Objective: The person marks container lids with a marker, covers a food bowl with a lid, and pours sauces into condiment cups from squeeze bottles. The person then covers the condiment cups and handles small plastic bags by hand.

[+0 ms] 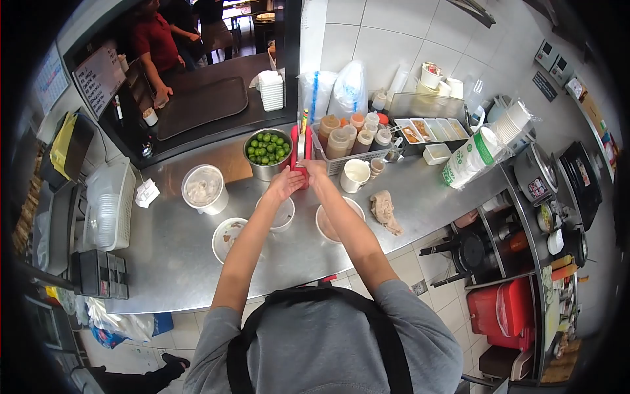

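My left hand (287, 183) reaches over the counter with its palm turned up and fingers stretched, against the front of a red upright object (294, 143) with a pale metal middle. Beside it my right hand (315, 170) has its fingers curled at the same object; what they grip is hidden. A metal pot of green limes (268, 150) stands just left of the hands. Under my forearms are a white bowl (283, 215) and another bowl with pinkish-brown contents (336, 220). A third bowl (230, 240) holds brown bits.
A lidded tub (205, 189) is on the left. On the right are a basket of sauce bottles (338, 142), a white cup (355, 175), a crumpled cloth (385, 211) and packed paper cups (474, 157). A person in a red shirt (154, 43) stands beyond the pass-through near a dark tray (203, 108).
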`<state>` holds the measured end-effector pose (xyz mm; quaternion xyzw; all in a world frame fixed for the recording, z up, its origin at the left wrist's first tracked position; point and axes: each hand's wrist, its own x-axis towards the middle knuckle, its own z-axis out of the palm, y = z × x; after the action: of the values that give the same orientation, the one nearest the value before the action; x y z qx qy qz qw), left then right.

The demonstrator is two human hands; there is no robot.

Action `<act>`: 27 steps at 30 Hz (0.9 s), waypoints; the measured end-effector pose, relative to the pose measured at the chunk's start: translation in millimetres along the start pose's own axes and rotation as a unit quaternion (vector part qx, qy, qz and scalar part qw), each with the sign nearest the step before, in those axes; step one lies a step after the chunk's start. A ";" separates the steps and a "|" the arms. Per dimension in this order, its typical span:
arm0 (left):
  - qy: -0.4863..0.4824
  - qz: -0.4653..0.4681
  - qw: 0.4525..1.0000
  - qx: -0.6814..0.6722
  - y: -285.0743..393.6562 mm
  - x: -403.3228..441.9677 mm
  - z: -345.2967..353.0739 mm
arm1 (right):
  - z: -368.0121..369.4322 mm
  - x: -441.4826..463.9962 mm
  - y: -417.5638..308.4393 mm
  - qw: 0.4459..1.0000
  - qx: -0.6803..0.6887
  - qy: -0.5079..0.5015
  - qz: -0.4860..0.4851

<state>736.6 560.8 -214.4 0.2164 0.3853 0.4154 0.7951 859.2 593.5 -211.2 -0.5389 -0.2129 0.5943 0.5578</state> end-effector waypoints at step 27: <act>0.064 0.104 0.983 0.139 2.9 24.4 1.8 | -78.2 -264.2 16.8 0.880 -0.342 -0.184 -0.273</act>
<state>745.4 582.6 -222.0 0.3361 0.4651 0.4514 0.6834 866.9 325.7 -144.8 -0.4975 -0.6402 0.3974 0.4298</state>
